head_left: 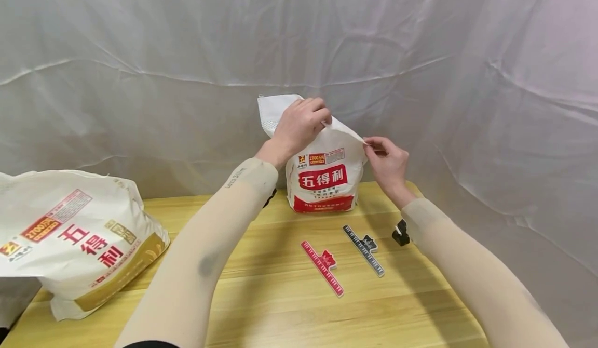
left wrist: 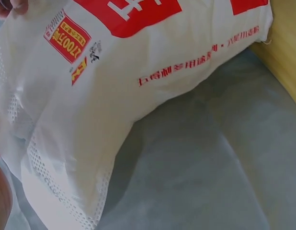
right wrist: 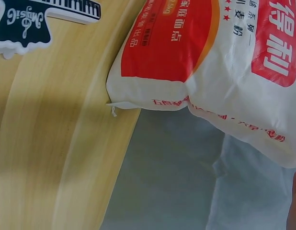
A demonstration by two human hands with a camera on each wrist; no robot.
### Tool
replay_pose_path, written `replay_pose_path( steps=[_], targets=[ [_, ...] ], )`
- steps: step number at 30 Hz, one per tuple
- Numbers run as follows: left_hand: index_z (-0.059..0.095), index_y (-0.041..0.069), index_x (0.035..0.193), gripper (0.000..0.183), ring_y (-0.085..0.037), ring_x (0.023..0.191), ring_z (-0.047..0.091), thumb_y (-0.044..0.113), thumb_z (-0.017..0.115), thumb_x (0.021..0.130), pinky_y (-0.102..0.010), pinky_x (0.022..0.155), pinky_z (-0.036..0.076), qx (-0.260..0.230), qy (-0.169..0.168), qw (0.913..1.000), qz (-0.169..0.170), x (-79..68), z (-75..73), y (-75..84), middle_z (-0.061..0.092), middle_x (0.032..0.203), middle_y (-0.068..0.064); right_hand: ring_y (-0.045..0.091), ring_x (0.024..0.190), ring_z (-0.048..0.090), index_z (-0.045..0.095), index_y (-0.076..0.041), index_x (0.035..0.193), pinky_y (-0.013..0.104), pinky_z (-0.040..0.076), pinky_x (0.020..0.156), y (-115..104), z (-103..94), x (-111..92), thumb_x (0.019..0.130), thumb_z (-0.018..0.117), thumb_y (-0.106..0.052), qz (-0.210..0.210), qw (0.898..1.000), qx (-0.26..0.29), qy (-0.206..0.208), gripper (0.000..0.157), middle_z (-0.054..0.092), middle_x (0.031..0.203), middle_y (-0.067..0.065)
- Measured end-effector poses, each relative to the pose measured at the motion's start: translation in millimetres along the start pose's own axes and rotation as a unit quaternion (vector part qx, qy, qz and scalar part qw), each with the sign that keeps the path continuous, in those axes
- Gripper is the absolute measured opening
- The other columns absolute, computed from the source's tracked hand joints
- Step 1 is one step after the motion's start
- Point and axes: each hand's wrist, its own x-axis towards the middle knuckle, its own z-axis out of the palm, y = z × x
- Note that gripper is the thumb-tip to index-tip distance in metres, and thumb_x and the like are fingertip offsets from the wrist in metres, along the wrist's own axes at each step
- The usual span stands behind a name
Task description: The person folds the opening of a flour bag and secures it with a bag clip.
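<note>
A white flour bag (head_left: 322, 202) with red lettering stands upright at the back of the table. My left hand (head_left: 299, 127) holds the bag's top edge near its middle, fingers curled over it. At the right end of that edge, my right hand (head_left: 390, 163) pinches the corner between thumb and fingers. The bag's top left corner sticks up loose beyond my left hand. In the left wrist view, the flour bag (left wrist: 109, 96) shows its dotted upper band; the right wrist view shows its lower side (right wrist: 224, 72).
In front of the bag lie a red piano-key clip (head_left: 322, 268) and a black piano-key clip (head_left: 364, 250). A larger flour bag (head_left: 51, 254) with a gold base lies at the left of the wooden table (head_left: 280, 317). Grey sheeting (head_left: 187, 104) hangs behind.
</note>
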Motion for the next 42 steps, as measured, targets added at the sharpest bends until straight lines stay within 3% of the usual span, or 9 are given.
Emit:
replay_pose_path(
  steps=[5,9,12,19,26,28,33,38,42],
  targets=[
    [0.074,0.005,0.092,0.010,-0.027,0.094,0.066,-0.004,0.068,0.095,-0.038,0.091,0.054,-0.026,-0.004,0.9996,0.009,-5.7,-1.0,-2.7,0.070,0.098,-0.008,0.010,0.086,0.072,0.079,-0.002,0.105,0.018,0.058,0.078,1.8,-3.0,-3.6,0.093,0.078,-0.005,-0.009,1.000,-0.002,-0.023,0.012,0.079,0.108,0.010],
    [0.072,0.003,0.092,0.009,-0.029,0.108,0.068,-0.005,0.068,0.095,-0.039,0.104,0.051,-0.039,-0.014,0.9991,0.012,-10.0,-1.2,-3.0,0.074,0.113,-0.010,0.026,0.098,0.073,0.079,-0.001,0.104,0.020,0.057,0.084,4.5,-4.5,-6.2,0.091,0.079,-0.001,-0.027,0.999,-0.006,-0.037,0.014,0.078,0.114,0.010],
    [0.070,0.003,0.091,0.008,-0.028,0.122,0.066,-0.003,0.068,0.096,-0.037,0.113,0.046,-0.049,-0.028,0.9983,0.011,-12.3,-1.3,-3.0,0.073,0.127,-0.011,0.028,0.105,0.071,0.079,-0.001,0.104,0.021,0.055,0.088,5.4,-5.4,-8.1,0.088,0.081,0.002,-0.031,0.998,-0.007,-0.048,0.017,0.076,0.117,0.011],
    [0.067,0.006,0.097,0.003,-0.024,0.133,0.059,0.003,0.068,0.097,-0.034,0.120,0.036,-0.046,-0.086,0.9952,-0.003,-10.4,-2.1,-4.2,0.067,0.140,-0.008,0.026,0.117,0.068,0.077,-0.001,0.109,0.048,0.056,0.098,5.4,-8.0,-9.0,0.088,0.084,-0.006,-0.015,0.996,-0.013,-0.088,0.023,0.073,0.126,0.009],
    [0.072,0.012,0.102,0.021,-0.021,0.127,0.060,0.033,0.069,0.099,-0.036,0.117,0.037,-0.027,-0.122,0.9916,-0.034,-4.1,-3.3,-1.7,0.070,0.134,-0.004,0.023,0.114,0.067,0.078,-0.001,0.108,0.023,0.053,0.095,4.8,-9.8,-5.1,0.099,0.074,-0.020,0.023,0.995,-0.011,-0.098,0.022,0.073,0.125,0.009],
    [0.074,0.013,0.100,0.024,-0.022,0.126,0.060,0.037,0.067,0.100,-0.037,0.117,0.037,-0.019,-0.125,0.9911,-0.042,-3.0,-3.2,-0.4,0.071,0.132,-0.003,0.024,0.111,0.068,0.078,0.000,0.108,0.025,0.054,0.095,4.5,-9.3,-3.3,0.099,0.074,-0.021,0.028,0.995,-0.009,-0.099,0.023,0.074,0.122,0.011],
    [0.077,0.015,0.105,0.020,-0.023,0.121,0.062,0.032,0.066,0.101,-0.040,0.111,0.041,-0.005,-0.123,0.9914,-0.044,0.3,-2.9,1.1,0.073,0.122,-0.001,0.023,0.105,0.069,0.077,-0.001,0.107,0.035,0.059,0.092,3.6,-8.0,0.0,0.097,0.076,-0.021,0.050,0.993,-0.004,-0.105,0.023,0.075,0.118,0.011],
    [0.078,0.016,0.113,0.019,-0.023,0.118,0.063,0.028,0.070,0.100,-0.042,0.111,0.041,0.000,-0.127,0.9904,-0.054,4.7,-3.0,0.5,0.074,0.118,0.000,0.024,0.101,0.072,0.075,-0.005,0.113,0.015,0.056,0.081,2.2,-7.8,3.4,0.097,0.076,-0.028,0.093,0.988,-0.010,-0.123,0.029,0.075,0.115,0.011],
    [0.077,0.017,0.118,0.021,-0.022,0.119,0.062,0.026,0.070,0.101,-0.043,0.115,0.036,0.007,-0.137,0.9879,-0.072,8.8,-2.9,0.5,0.074,0.119,0.000,0.024,0.103,0.071,0.071,-0.005,0.117,0.013,0.053,0.081,-0.2,-7.0,7.4,0.097,0.076,-0.030,0.109,0.985,-0.013,-0.135,0.032,0.074,0.114,0.012]
  ],
)
